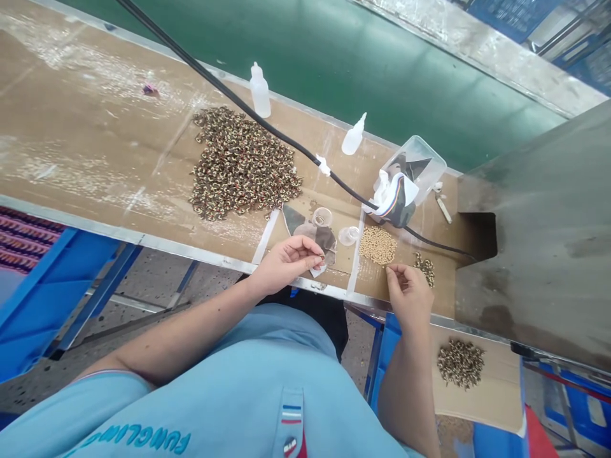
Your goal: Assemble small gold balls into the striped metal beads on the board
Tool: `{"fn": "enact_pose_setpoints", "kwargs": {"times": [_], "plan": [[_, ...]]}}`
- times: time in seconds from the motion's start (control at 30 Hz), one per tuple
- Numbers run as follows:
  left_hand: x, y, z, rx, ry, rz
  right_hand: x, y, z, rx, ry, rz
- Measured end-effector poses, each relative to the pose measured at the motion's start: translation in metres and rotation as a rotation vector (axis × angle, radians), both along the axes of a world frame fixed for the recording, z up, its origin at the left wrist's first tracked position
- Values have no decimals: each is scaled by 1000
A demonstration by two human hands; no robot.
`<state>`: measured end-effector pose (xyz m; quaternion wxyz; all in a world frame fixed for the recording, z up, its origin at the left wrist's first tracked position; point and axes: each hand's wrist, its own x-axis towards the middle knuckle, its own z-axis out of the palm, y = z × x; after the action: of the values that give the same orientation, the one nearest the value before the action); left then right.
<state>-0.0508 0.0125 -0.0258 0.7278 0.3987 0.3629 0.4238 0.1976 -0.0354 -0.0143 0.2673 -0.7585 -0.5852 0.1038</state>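
Note:
My left hand (pixel 296 257) is closed in a pinch over a dark cloth scrap (pixel 325 240). Between its fingertips a small dark-and-gold piece (pixel 323 257) shows in part, like those in the large pile (pixel 243 165). To the right, my right hand (pixel 409 289) pinches thumb and forefinger together at the lower edge of a heap of small tan beads (pixel 378 245); whatever sits in that pinch is too tiny to name. A small group of dark-and-gold pieces (pixel 424 268) lies just behind the right hand. Two small clear cups, one round (pixel 322 217) and one beside it (pixel 348 236), stand near the scrap.
Two white squeeze bottles (pixel 260 92) (pixel 354 135) stand along the back edge. A clear plastic box (pixel 432 159) holds cloth scraps. A black cable (pixel 224 89) crosses above the cardboard-covered table (pixel 90 133). A metal housing (pixel 539 235) bounds the right; more pieces (pixel 461 363) lie on cardboard below.

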Motion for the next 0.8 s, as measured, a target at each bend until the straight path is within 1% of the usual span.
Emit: {"fn": "enact_pose_setpoints", "kwargs": {"times": [0.4, 0.63, 0.8], "plan": [[-1, 1, -2, -11, 2, -8, -3, -3, -3, 1, -94, 31], [-1, 1, 1, -18, 17, -11, 0, -2, -1, -10, -78, 141], [-1, 2, 2, -14, 28, -20, 1, -5, -1, 35, -98, 104]]}}
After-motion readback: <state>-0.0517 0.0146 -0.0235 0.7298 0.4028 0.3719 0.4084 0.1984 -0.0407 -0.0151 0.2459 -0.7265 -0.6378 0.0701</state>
